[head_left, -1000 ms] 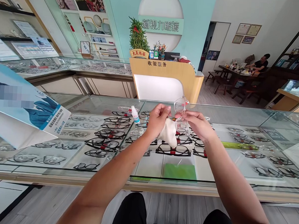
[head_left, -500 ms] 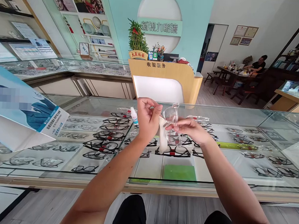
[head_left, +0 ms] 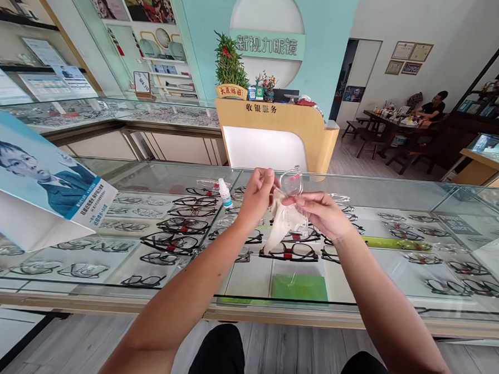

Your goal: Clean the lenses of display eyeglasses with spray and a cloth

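Observation:
My left hand (head_left: 258, 196) is closed, pinching a cream cleaning cloth (head_left: 281, 225) against a pair of clear-framed glasses (head_left: 292, 185). My right hand (head_left: 320, 213) is closed on the glasses, holding them upright by the frame. The cloth hangs down between both hands, over the glass display counter (head_left: 108, 174). A small white spray bottle (head_left: 224, 192) with a blue label stands on the counter just left of my left hand.
Under the glass lie several rows of spectacle frames (head_left: 176, 228) and a green card (head_left: 299, 287). A tilted poster stand (head_left: 36, 184) sits at the left. A wooden cashier desk (head_left: 277, 134) stands behind. A person sits at a table (head_left: 393, 123) far right.
My left hand has shifted right, bringing the cloth onto the glasses. The glasses have tilted and risen slightly in my right hand.

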### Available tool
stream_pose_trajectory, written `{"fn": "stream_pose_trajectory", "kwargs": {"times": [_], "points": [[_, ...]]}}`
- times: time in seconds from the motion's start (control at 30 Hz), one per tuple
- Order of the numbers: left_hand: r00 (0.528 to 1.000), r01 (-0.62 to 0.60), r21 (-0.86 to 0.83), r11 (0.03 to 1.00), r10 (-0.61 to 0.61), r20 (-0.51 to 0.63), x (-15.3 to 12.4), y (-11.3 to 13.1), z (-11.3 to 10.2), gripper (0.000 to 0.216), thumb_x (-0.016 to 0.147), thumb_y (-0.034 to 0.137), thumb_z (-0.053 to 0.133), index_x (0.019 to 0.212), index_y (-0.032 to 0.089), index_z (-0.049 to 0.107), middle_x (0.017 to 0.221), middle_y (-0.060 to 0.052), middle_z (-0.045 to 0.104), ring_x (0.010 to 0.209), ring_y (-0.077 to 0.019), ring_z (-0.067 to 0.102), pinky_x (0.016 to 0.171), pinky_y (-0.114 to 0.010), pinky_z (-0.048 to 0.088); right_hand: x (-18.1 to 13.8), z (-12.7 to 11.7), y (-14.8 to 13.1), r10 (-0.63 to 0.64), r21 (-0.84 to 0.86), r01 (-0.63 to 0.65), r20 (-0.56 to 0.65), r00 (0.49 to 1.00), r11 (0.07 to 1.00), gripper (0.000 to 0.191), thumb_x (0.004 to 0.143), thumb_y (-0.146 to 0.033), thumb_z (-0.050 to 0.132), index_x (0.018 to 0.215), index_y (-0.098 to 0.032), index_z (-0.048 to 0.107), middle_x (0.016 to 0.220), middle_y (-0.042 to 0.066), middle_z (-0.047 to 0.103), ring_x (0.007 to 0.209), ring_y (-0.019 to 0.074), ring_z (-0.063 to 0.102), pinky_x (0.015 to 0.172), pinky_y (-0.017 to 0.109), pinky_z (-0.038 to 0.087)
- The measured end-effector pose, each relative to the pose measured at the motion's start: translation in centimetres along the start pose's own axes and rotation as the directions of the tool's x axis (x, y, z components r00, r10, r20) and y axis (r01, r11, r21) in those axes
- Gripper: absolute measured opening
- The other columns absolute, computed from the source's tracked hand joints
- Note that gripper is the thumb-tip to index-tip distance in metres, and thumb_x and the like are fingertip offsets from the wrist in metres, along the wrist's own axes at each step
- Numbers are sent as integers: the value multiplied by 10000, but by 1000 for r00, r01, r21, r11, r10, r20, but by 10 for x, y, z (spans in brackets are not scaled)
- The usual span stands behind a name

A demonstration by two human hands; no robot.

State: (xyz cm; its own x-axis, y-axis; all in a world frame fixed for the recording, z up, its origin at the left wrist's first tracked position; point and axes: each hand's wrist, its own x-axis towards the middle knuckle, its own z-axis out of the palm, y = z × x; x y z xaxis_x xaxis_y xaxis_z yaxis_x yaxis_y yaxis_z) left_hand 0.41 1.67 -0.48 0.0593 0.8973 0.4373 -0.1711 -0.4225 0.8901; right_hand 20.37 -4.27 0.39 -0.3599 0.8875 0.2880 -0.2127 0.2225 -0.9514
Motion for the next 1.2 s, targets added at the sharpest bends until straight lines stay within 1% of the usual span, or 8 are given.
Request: {"fn": "stream_pose_trajectory", "kwargs": {"times": [0.07, 0.2, 0.4, 0.57, 0.73, 0.9, 1.07, 1.2], "points": [[972, 165, -47, 985, -155, 177, 4, -2, -1, 752, 878, 1009, 665, 928, 259, 663, 845, -67, 737, 692, -196, 676, 572, -335, 498, 1, -7, -2, -35, 42, 37, -48, 998, 998, 377, 818, -679, 975, 989, -344, 965, 1112, 46, 907, 1088, 286, 775, 1078, 492, 599], [816, 307, -41, 951, -241, 526, 10, -7, -6, 793, 757, 1013, 782, 919, 237, 804, 880, -133, 807, 842, -296, 794, 685, -408, 636, 2, -27, -7, -37, 87, 49, -143, 989, 995, 422, 815, -693, 950, 1007, -317, 943, 1015, 66, 880, 982, 315, 780, 928, 514, 639], [772, 297, 96, 950, -298, 561, 8, -8, -18, 474, 676, 633, 1060, 858, 235, 878, 806, -97, 796, 716, -243, 746, 571, -352, 588, 3, -39, -13, -47, 187, 97, -254, 966, 978, 377, 794, -631, 969, 969, -299, 931, 985, 54, 841, 803, 236, 709, 697, 384, 580], [742, 411, -9, 912, -329, 584, 9, -10, -22, 522, 706, 554, 1068, 1072, 222, 901, 1069, -144, 873, 943, -292, 849, 818, -437, 720, 6, -46, -13, -81, 184, 156, -363, 928, 970, 368, 826, -605, 927, 989, -275, 909, 1359, 69, 818, 951, 241, 736, 675, 359, 580], [794, 397, -120, 910, -276, 542, 13, -12, -16, 689, 612, 566, 1102, 1143, 195, 865, 1109, -186, 868, 1048, -382, 864, 888, -529, 722, 8, -57, -10, -87, 151, 165, -425, 901, 975, 402, 864, -628, 886, 1068, -281, 888, 1274, 86, 845, 1080, 292, 770, 801, 405, 652], [858, 419, -284, 862, -274, 435, 17, -11, -12, 584, 707, 595, 1040, 1100, 217, 829, 1154, -181, 872, 1219, -395, 828, 970, -521, 701, 12, -59, -5, -72, 179, 173, -464, 883, 969, 362, 830, -589, 919, 1020, -282, 900, 1272, 71, 871, 1186, 318, 783, 872, 425, 678], [960, 260, -342, 903, -203, 194, 17, -6, -9, 565, 690, 586, 1039, 1027, 238, 749, 1073, -97, 861, 1140, -329, 829, 921, -448, 688, 16, -53, 2, -73, 164, 171, -481, 874, 971, 411, 797, -611, 940, 1020, -269, 898, 1358, 77, 865, 1204, 323, 786, 875, 434, 671], [993, 122, -265, 956, -117, 35, 17, -5, -8, 610, 671, 658, 1026, 982, 250, 696, 971, -34, 821, 940, -234, 792, 814, -351, 641, 16, -50, 5, -141, 104, 229, -528, 837, 968, 317, 813, -557, 951, 956, -279, 896, 1234, 54, 886, 1044, 255, 784, 915, 413, 645]]}}
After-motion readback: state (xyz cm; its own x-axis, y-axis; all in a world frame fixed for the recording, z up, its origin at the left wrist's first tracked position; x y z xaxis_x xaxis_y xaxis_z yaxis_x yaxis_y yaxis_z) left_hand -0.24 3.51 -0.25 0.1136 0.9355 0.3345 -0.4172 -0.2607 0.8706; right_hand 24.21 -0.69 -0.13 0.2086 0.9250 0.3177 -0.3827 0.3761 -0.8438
